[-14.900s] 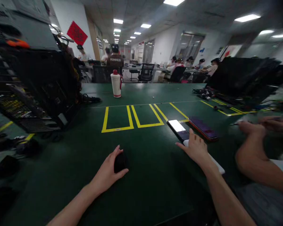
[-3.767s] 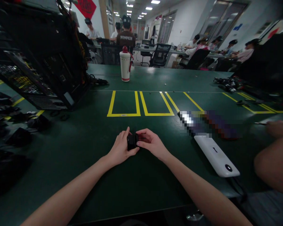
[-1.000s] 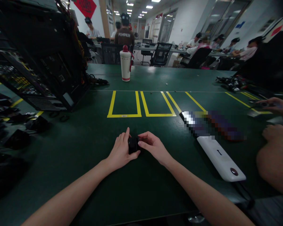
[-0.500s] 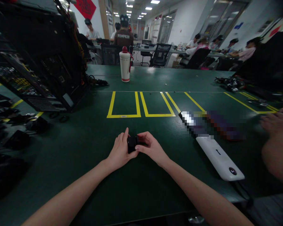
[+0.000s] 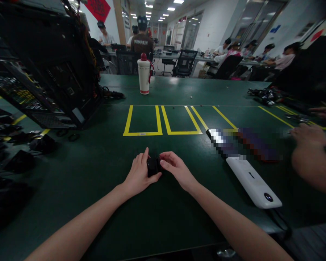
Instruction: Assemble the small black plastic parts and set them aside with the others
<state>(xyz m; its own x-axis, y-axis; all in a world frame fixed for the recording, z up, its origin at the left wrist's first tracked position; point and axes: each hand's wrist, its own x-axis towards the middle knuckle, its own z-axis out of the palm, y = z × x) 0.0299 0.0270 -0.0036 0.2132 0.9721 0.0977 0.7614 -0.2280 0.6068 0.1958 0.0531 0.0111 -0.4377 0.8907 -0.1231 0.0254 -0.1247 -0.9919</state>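
Observation:
A small black block-like part [image 5: 153, 166] rests low over the green table [image 5: 119, 224], in front of the yellow tape outlines. My left hand [image 5: 139, 170] is wrapped round its left side, thumb below it and index finger pointing up. At its right side is my right hand [image 5: 176, 168], with thumb and fingertips pinched close together by the part's edge. Whatever lies between those fingertips is dark and too small to make out.
A large black computer case [image 5: 67, 79] stands at the left, with black parts [image 5: 20, 161] near it. A white bottle [image 5: 144, 76] stands behind. On the right are a white device [image 5: 252, 183], phones and another person's hand [image 5: 309, 137].
My right hand has drawn slightly right, its thumb moving off the front of the black part. My left hand stays nearly still. The other person's hands at the right have shifted.

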